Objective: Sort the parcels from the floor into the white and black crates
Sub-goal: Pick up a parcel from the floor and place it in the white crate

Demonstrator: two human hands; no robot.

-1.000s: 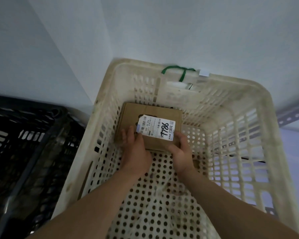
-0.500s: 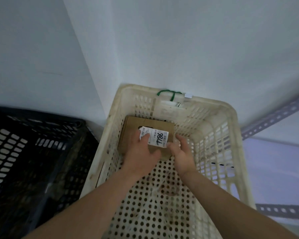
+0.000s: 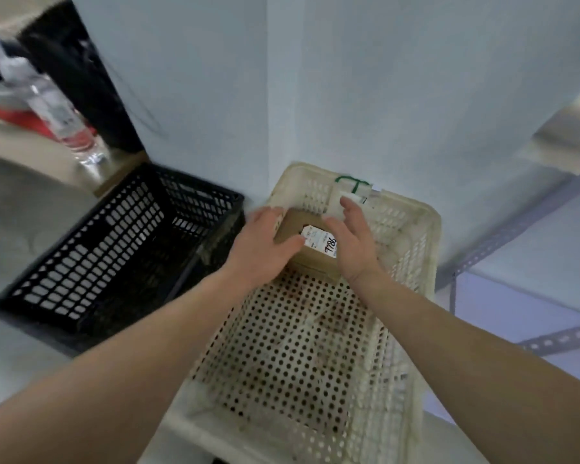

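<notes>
Parcel, head view: where does it lie?
— On the bottom of the white crate, at its far end, label up. The black crate stands just beside it, to the left.
— And each grip?
— Left grip and right grip flank it, one over each side, fingers spread and holding nothing. Whether the left thumb touches the cardboard, I cannot tell.
— Which is nearer?
— About equal; the parcel sits between them and lower. I judge it placed, so the next move is straight up and out, towards the floor.
</notes>
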